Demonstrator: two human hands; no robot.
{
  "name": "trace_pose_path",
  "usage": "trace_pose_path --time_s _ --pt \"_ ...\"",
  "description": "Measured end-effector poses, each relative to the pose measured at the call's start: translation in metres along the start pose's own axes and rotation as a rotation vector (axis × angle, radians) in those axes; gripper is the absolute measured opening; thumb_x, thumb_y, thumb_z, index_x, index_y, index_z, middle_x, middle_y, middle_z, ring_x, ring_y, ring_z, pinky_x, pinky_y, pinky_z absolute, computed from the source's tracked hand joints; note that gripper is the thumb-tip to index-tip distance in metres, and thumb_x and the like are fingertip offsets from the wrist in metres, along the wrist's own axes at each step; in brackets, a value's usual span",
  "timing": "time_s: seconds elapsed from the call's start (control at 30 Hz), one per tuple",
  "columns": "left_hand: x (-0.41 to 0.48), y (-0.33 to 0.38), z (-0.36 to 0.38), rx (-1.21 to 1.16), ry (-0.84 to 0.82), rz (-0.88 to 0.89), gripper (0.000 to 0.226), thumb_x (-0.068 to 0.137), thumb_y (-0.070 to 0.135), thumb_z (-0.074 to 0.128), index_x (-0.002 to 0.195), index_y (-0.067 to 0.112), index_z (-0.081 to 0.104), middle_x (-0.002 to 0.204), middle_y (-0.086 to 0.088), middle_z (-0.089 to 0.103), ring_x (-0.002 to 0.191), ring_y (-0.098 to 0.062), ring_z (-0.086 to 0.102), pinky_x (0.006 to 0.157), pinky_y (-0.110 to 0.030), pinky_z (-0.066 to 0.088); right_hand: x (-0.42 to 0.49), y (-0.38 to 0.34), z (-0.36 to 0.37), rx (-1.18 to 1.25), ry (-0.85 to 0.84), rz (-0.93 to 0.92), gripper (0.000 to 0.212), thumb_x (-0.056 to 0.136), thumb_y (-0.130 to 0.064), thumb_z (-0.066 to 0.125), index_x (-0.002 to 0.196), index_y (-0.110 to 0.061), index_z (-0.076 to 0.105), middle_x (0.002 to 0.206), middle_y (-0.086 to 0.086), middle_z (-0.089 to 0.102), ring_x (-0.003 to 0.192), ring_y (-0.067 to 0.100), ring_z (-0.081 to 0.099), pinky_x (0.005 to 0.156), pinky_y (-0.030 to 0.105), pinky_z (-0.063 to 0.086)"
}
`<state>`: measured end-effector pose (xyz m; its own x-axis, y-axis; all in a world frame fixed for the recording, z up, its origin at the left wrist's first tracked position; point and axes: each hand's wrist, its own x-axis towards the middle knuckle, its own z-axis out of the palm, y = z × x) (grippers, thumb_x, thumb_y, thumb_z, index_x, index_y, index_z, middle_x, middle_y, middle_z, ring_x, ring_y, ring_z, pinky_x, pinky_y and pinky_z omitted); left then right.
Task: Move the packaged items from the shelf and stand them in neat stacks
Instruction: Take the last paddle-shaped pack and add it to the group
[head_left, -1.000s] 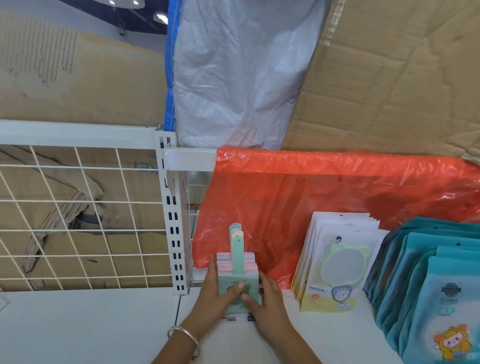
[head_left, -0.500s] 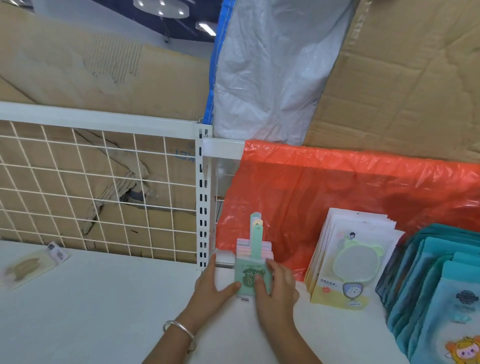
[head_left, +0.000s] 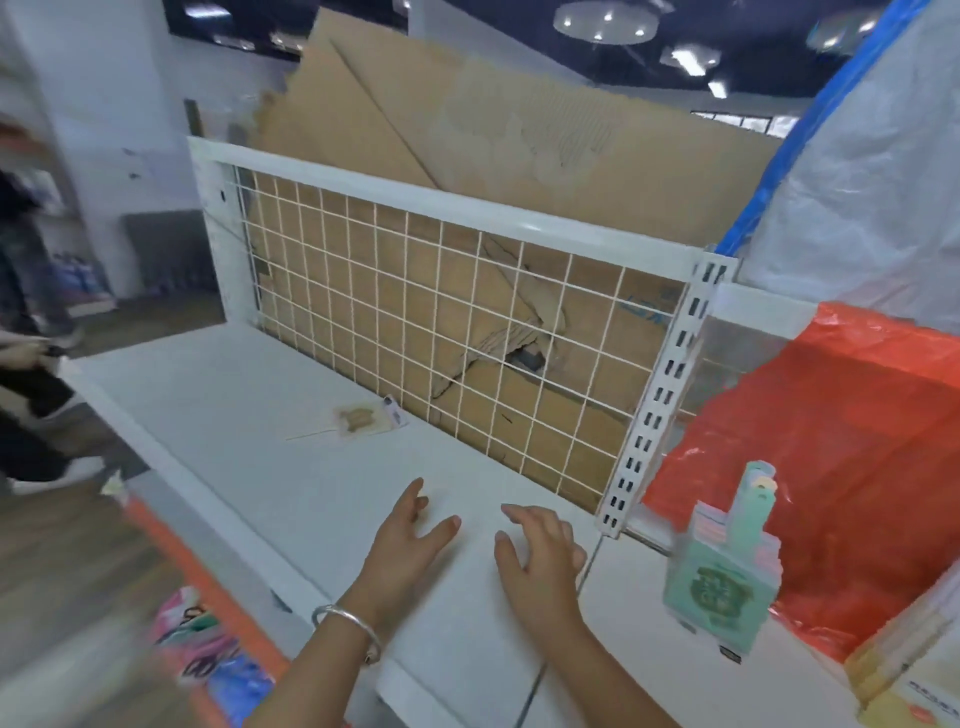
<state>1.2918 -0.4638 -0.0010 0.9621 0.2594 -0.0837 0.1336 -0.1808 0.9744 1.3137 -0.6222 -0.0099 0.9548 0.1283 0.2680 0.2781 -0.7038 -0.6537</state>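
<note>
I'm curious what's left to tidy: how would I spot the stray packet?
Find the white wire grid behind the white shelf. At its foot lies a pale packet with a greenish picture. Unlike the green stack standing upright by the red bag, it lies flat and alone.

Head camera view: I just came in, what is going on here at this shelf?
A person is sorting packaged items on a white shelf. The left hand and the right hand are both open over the shelf and hold nothing. A stack of green packs stands upright to the right, in front of an orange plastic sheet. A single pack lies flat further along, near the wire grid; it is probably the next one to fetch.
</note>
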Motion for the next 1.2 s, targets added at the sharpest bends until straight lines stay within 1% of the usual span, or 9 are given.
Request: trace_pose_path --time_s 0.2,0.47,0.53,0.63,0.8,0.9,1.0,1.1,1.2 --pt "0.021 -0.005 -0.074 0.001 0.175 0.002 0.07 0.086 0.028 0.066 0.146 0.023 0.029 0.143 -0.004 0.043 0.132 -0.016 0.041 0.098 -0.023 0.032 0.026 -0.057 0.054 -0.014 -0.139 -0.094 0.05 0.081 -0.042 0.031 0.125 -0.035 0.054 0.124 -0.018 0.049 0.118 0.003 0.036 0.081 0.019 0.011" --pt "0.084 0.0 -0.162 0.082 0.179 0.055 0.069 0.087 0.024 0.066 0.145 0.02 0.03 0.143 -0.007 0.044 0.132 -0.018 0.042 0.097 -0.021 0.031 0.082 -0.126 0.118 -0.034 -0.101 -0.114 0.051 0.082 -0.042 0.032 0.125 -0.03 0.056 0.128 -0.013 0.051 0.122 0.01 0.037 0.08 0.02 0.011" --pt "0.1 -0.002 -0.181 0.085 0.17 0.062 0.068 0.087 0.024 0.066 0.145 0.02 0.031 0.143 -0.006 0.045 0.131 -0.018 0.042 0.098 -0.021 0.031 0.097 -0.139 0.134 -0.07 -0.114 -0.111 0.043 0.089 -0.041 0.035 0.125 -0.029 0.056 0.13 -0.011 0.052 0.124 0.013 0.036 0.079 0.023 0.011" --pt "0.121 -0.007 -0.205 0.079 0.136 0.057 0.068 0.086 0.024 0.066 0.145 0.022 0.031 0.142 -0.007 0.045 0.131 -0.017 0.042 0.098 -0.022 0.032 0.118 -0.155 0.155 -0.15 -0.172 -0.094 0.032 0.099 -0.036 0.037 0.127 -0.032 0.054 0.134 -0.014 0.051 0.126 0.014 0.033 0.078 0.027 0.012" --pt "0.152 -0.013 -0.229 0.1 0.081 0.052 0.07 0.087 0.024 0.066 0.146 0.019 0.029 0.141 -0.007 0.044 0.127 -0.017 0.044 0.095 -0.018 0.031 0.145 -0.168 0.186 -0.33 -0.368 -0.09 0.037 0.102 -0.026 0.031 0.132 -0.033 0.051 0.141 -0.012 0.047 0.131 0.021 0.029 0.081 0.034 0.019" --pt "0.169 -0.013 -0.235 0.095 0.042 0.068 0.07 0.087 0.025 0.065 0.146 0.021 0.027 0.141 -0.005 0.044 0.115 -0.011 0.045 0.092 -0.019 0.032 0.158 -0.176 0.2 -0.556 -0.535 -0.117 0.053 0.098 -0.009 0.03 0.147 -0.028 0.025 0.152 -0.007 0.026 0.135 0.028 0.022 0.093 0.039 0.025" --pt "0.185 -0.012 -0.236 0.077 0.02 0.081 0.07 0.088 0.025 0.064 0.146 0.023 0.026 0.142 -0.003 0.042 0.112 -0.01 0.045 0.09 -0.02 0.033 0.169 -0.176 0.212 -0.75 -0.626 -0.161 0.072 0.091 -0.003 0.036 0.15 -0.026 0.003 0.157 -0.005 0.01 0.139 0.03 0.017 0.101 0.044 0.022" --pt "0.197 -0.015 -0.235 0.046 0.021 0.083 0.072 0.087 0.023 0.065 0.147 0.024 0.025 0.145 -0.003 0.039 0.112 -0.011 0.046 0.089 -0.021 0.035 0.178 -0.167 0.22 -0.812 -0.626 -0.178 0.071 0.09 -0.006 0.038 0.15 -0.026 0.004 0.157 -0.007 0.01 0.139 0.033 0.017 0.103 0.049 0.02" --pt "0.205 -0.017 -0.23 0.021 0.01 0.077 0.072 0.087 0.022 0.065 0.146 0.025 0.025 0.145 -0.001 0.036 0.111 -0.011 0.046 0.087 -0.02 0.035 0.186 -0.166 0.22 -0.886 -0.589 -0.219 0.064 0.09 -0.01 0.042 0.147 -0.023 0.016 0.15 -0.003 0.026 0.136 0.034 0.022 0.103 0.048 0.021"
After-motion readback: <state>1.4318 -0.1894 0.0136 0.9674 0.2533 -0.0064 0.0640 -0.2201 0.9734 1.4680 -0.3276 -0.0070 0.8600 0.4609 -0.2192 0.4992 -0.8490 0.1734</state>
